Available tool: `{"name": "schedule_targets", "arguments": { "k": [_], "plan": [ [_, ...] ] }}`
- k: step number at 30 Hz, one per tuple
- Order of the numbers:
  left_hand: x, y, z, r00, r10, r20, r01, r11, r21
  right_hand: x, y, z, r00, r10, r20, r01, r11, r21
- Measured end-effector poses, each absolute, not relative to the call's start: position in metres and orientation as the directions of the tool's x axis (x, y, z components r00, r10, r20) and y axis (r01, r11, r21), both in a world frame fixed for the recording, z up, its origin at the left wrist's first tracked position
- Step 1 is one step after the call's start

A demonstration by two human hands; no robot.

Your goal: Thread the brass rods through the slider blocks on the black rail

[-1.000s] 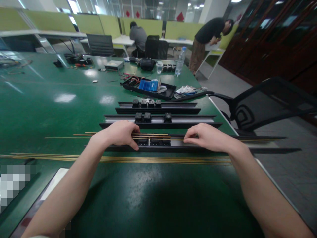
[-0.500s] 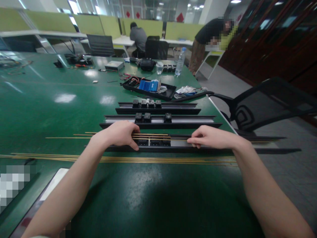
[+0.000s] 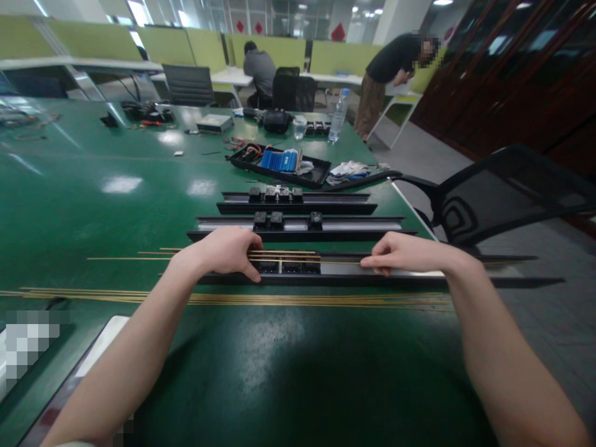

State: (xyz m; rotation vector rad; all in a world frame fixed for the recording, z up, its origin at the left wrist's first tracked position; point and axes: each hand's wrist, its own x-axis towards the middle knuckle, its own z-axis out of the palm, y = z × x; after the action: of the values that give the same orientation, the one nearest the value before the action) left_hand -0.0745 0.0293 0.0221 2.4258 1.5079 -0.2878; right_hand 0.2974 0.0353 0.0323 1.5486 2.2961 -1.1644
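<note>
So the tabletop [image 3: 139, 217] is a deep green with whitish glare patches, and the thin rods [image 3: 288, 300] are kinda brassy gold. The long rails [image 3: 298, 236] are black outside, silvery grey inside, with black blocks [image 3: 276, 220]. Further back there's a bright blue finned piece [image 3: 275, 160] in a black tray [image 3: 321, 172], plus a blue bottle cap [image 3: 345, 92]. Partitions [image 3: 116, 40] are yellow-green, cabinets [image 3: 503, 87] dark reddish brown, and the chair [image 3: 516, 192] is black mesh.

The left hand [image 3: 224, 249] spans a black rail [image 3: 344, 281] while the right hand [image 3: 398, 253] pinches a golden rod [image 3: 343, 262].
</note>
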Motion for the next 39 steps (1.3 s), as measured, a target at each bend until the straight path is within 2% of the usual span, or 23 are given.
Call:
{"name": "schedule_targets", "arguments": {
  "k": [33,36,39],
  "plan": [
    [-0.075,0.027,0.022,0.454,0.849,-0.271,0.891,-0.435,0.13,0.326,0.04,0.038,-0.437,0.694,-0.572,0.86,0.135,-0.493],
    [-0.075,0.027,0.022,0.446,0.851,-0.276,0.895,-0.428,0.127,0.318,0.039,0.04,-0.439,0.727,-0.528,0.864,0.181,-0.47],
    [-0.075,0.027,0.022,0.44,0.853,-0.28,0.898,-0.424,0.12,0.3,0.036,0.039,-0.495,0.759,-0.424,0.826,0.259,-0.5]
  ]
}}
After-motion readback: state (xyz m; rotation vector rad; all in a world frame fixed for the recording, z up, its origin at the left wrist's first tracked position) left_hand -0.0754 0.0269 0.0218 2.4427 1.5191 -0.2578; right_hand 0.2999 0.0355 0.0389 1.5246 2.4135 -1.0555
